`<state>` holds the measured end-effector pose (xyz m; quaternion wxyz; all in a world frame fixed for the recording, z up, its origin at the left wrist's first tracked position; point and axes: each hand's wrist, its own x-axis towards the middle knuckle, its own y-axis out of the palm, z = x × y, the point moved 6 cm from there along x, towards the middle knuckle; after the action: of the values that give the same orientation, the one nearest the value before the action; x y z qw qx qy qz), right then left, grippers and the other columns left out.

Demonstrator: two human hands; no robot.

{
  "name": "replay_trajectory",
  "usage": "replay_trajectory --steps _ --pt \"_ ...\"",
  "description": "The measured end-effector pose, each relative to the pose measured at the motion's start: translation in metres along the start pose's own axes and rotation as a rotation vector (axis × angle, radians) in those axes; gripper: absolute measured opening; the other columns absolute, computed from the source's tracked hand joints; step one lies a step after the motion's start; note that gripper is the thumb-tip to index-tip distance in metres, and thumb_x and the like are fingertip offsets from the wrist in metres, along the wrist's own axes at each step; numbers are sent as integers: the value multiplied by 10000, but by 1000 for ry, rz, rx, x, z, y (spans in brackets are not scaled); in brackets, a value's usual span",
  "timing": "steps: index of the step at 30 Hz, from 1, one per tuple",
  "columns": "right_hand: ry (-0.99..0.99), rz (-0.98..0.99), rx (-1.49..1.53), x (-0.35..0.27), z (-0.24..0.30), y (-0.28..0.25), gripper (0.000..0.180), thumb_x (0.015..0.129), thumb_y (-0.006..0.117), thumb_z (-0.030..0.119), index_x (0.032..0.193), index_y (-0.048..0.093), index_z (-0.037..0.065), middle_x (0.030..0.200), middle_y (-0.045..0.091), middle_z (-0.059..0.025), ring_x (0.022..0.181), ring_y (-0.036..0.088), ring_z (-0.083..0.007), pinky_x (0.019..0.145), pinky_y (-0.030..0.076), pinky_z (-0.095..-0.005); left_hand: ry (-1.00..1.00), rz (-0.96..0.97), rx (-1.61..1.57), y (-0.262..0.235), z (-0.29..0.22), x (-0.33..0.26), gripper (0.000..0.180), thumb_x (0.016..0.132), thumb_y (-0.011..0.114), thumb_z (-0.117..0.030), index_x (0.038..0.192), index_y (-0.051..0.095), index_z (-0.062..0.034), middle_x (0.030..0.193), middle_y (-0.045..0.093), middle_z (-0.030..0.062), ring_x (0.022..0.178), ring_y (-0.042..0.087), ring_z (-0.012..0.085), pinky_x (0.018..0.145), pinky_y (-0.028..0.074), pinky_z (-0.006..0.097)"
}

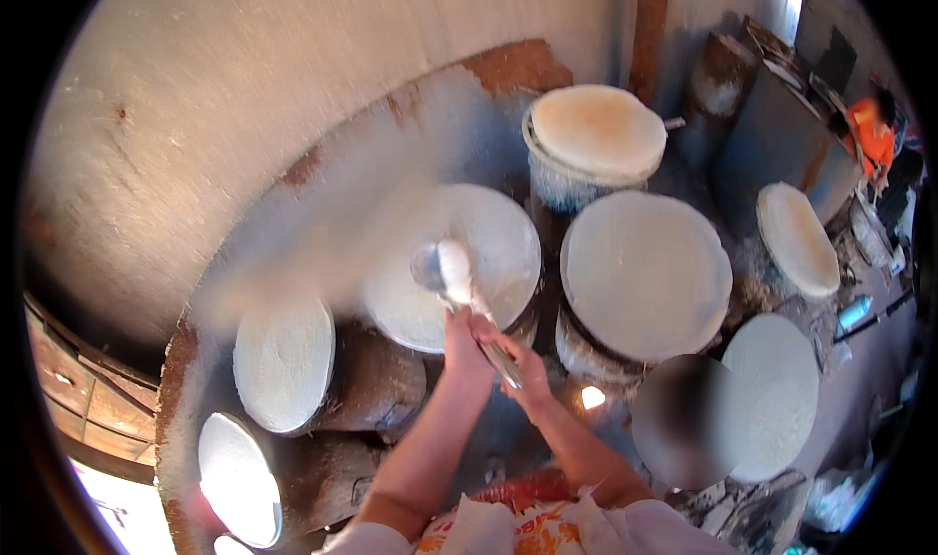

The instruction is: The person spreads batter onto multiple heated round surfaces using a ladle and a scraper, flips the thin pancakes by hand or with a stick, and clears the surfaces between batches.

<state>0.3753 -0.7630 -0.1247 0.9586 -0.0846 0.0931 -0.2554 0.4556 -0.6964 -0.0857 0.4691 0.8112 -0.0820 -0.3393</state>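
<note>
Both my hands are closed round a long-handled, ladle-like tool (457, 270) with a rounded grey head and a white-coated part beside it; its exact kind is unclear. My left hand (463, 344) grips it nearer the head. Lower down, my right hand (528, 377) holds the grey end of the handle, close beside the left. The tool is over a large round pale disc (498, 223), whose left side is blurred by pale haze, perhaps steam. Just to the right, another broad, flat pale disc (647, 274) covers the top of a round stand.
A browned white round (601, 125) tops a pot-like stand at the back. More pale discs (283, 364) stand tilted at left and right (799, 240). A bright spot (593, 397) glows near my right forearm. A person in orange (872, 135) is at far right.
</note>
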Motion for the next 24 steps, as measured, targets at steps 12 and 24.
replay_trajectory --steps 12,24 --pt "-267 288 -471 18 22 -15 310 819 598 172 1122 601 106 997 639 -143 931 615 -289 812 487 -355 -247 477 -773 68 -46 -88 300 928 405 -150 634 375 -93 513 366 -18 389 372 81 374 378 220" --pt "264 90 -163 -121 -11 -234 438 786 653 146 1214 561 127 645 609 -46 627 592 -97 560 475 -262 -245 529 -387 85 7 -169 405 975 316 -367 644 334 -134 462 285 -55 321 279 54 319 283 201"
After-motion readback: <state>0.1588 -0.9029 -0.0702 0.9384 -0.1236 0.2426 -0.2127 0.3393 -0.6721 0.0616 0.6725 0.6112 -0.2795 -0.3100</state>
